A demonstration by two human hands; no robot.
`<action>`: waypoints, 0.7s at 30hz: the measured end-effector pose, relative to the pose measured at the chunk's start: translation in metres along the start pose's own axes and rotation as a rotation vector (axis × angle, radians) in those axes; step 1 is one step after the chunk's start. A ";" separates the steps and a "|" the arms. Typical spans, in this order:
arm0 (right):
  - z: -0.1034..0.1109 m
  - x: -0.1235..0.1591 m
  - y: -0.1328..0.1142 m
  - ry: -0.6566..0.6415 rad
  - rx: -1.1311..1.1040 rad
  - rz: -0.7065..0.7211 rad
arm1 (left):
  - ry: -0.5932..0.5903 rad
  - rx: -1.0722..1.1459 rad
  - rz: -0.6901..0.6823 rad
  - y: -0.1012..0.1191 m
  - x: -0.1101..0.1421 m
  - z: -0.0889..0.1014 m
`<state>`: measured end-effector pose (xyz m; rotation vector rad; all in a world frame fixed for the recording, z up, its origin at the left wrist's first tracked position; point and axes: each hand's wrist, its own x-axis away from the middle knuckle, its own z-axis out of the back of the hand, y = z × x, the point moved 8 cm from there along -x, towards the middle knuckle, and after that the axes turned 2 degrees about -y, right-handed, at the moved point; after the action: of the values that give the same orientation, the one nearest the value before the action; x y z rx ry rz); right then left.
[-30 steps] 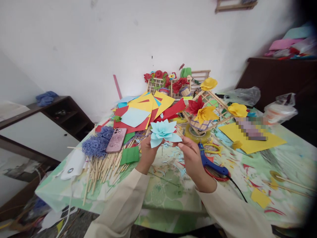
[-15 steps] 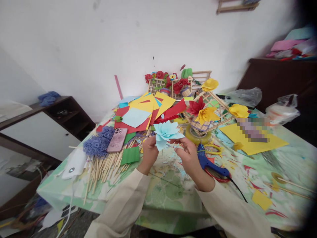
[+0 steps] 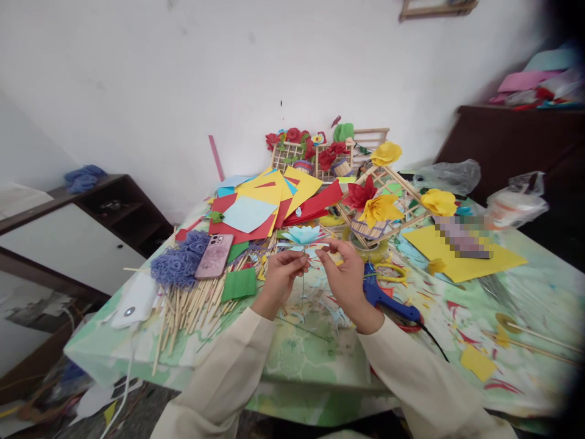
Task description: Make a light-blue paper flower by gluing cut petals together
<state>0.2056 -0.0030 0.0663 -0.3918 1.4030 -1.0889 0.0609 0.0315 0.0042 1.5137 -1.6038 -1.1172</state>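
Note:
A light blue paper flower (image 3: 302,234) is held up over the table's middle, seen nearly side-on with its bloom on top. My left hand (image 3: 278,281) is closed in a pinch just under the bloom, where a thin stem (image 3: 303,286) runs down. With thumb and forefinger, my right hand (image 3: 345,275) grips the tip of a petal on the flower's right side. Close to the right hand lies a blue glue gun (image 3: 392,301) with a black cord, beside yellow-handled scissors (image 3: 393,272). Blue paper scraps (image 3: 337,314) are scattered below the hands.
Left are wooden sticks (image 3: 194,317), purple yarn (image 3: 179,259), a pink phone (image 3: 214,256) and a white device (image 3: 134,302). Coloured paper sheets (image 3: 249,213) lie behind the hands. A stick frame with paper flowers (image 3: 402,183) leans at the back right, near a yellow sheet (image 3: 464,262).
The flower has tilted from showing its open face to nearly edge-on. My left fingers have come together beneath it, and my right hand has shifted slightly up at the petal.

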 end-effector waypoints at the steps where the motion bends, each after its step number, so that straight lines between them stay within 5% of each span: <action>1: 0.000 -0.001 -0.001 0.008 -0.004 0.011 | 0.002 -0.004 0.008 -0.001 0.000 0.000; 6: 0.002 -0.004 -0.003 0.035 0.002 0.057 | 0.002 -0.012 0.016 -0.002 0.000 -0.001; 11: -0.002 0.004 0.015 0.058 -0.017 -0.095 | -0.015 0.021 0.005 -0.003 0.000 0.000; 21: -0.024 0.006 0.017 -0.146 -0.264 -0.207 | -0.002 -0.031 -0.035 0.001 0.001 -0.003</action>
<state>0.1889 0.0101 0.0447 -0.8066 1.4012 -1.0190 0.0630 0.0301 0.0061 1.5271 -1.5596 -1.1573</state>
